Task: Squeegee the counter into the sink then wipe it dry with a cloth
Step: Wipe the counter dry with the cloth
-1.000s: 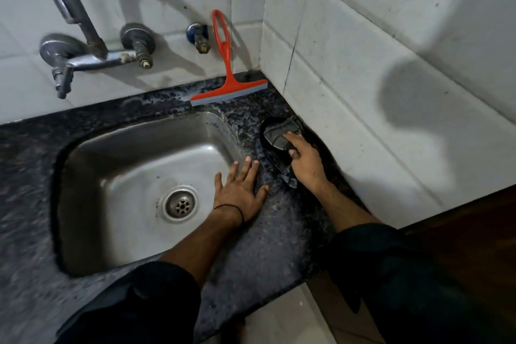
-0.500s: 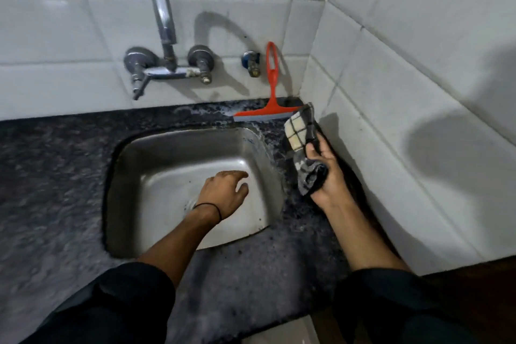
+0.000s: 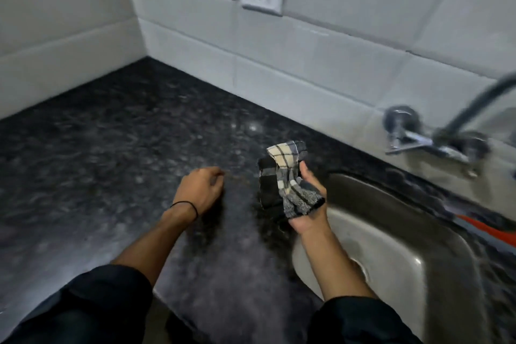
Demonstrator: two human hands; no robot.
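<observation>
R hand (image 3: 312,187) gripping checked cloth (image 3: 284,176) just left of sink (image 3: 418,246), L hand (image 3: 199,190) further left, loosely curled, empty, maybe touching counter (image 3: 111,148)

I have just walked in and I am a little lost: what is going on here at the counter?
A person is cleaning beside the sink. The right hand holds a bunched checked cloth in the air near the sink's edge, not yet on the dark counter. The left hand hovers over the counter, fingers loosely curled, holding nothing. The red squeegee lies past the sink, in no hand.
</observation>
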